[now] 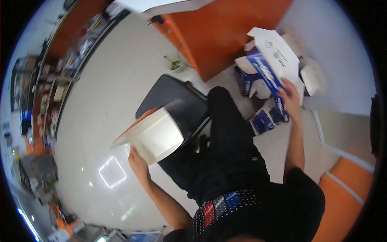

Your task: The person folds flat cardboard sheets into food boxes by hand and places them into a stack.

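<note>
My left hand (139, 163) grips the near edge of an open, empty white box (157, 135) with an orange outer side, held above the floor beside my leg. On the right, my right hand (290, 97) is closed on the edge of a blue and white carton (264, 72) with its white flaps spread. Around and beneath that carton lie more blue and white cartons (263, 122), piled on the floor by the wall. A black stool (171, 101) stands just beyond the white box.
An orange panel (225, 36) rises at the top. Near its base is a small pot with a green plant (175, 65). Loaded shelves (50, 94) line the left side. An orange cabinet (342, 197) stands at the lower right.
</note>
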The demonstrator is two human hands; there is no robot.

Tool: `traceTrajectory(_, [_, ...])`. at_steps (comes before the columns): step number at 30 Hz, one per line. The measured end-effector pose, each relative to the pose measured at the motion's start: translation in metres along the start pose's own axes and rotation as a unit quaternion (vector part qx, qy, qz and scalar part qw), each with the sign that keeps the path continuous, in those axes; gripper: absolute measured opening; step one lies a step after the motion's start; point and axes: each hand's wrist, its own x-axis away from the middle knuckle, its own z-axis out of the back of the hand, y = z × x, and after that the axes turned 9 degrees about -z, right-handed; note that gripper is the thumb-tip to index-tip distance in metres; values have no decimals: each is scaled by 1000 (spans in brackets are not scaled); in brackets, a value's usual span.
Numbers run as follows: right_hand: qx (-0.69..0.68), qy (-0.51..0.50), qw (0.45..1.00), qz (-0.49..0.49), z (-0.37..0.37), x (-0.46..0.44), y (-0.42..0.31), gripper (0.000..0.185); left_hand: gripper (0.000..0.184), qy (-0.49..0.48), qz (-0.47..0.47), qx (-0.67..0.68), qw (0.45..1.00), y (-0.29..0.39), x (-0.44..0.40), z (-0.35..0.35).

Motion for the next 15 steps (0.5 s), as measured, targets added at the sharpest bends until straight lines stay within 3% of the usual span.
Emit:
traceTrajectory(1, [-47,-82,993,-76,8,26,-47,23,48,-2,4,49,999,-1,1,0])
traceTrajectory(2, [-18,-130,987,-91,27,38,-49,23,49,-8,31,38,999,0,0,3])
traceTrajectory(4, [-39,-250,965,62,50,56,-51,18,53,-10,27,61,998,5,3,3])
traceTrajectory(6, [-50,-401,913,44,29,72,-119,19,54,-2,11,100,995,11,6,0])
traceTrajectory(9, [-28,-526,838,144,-29,78,-163,17,55,-6,-43,120,992,1,12,2])
traceTrajectory(10, [-3,-516,835,193,-54,85,-176,16,55,-11,-66,120,990,-7,11,2])
traceTrajectory(13, [48,-459,833,304,-133,109,-200,12,54,-88,3,127,988,-33,2,11])
traceTrajectory(15, [146,-361,837,384,-175,129,-206,14,49,-44,-7,197,979,-13,11,8])
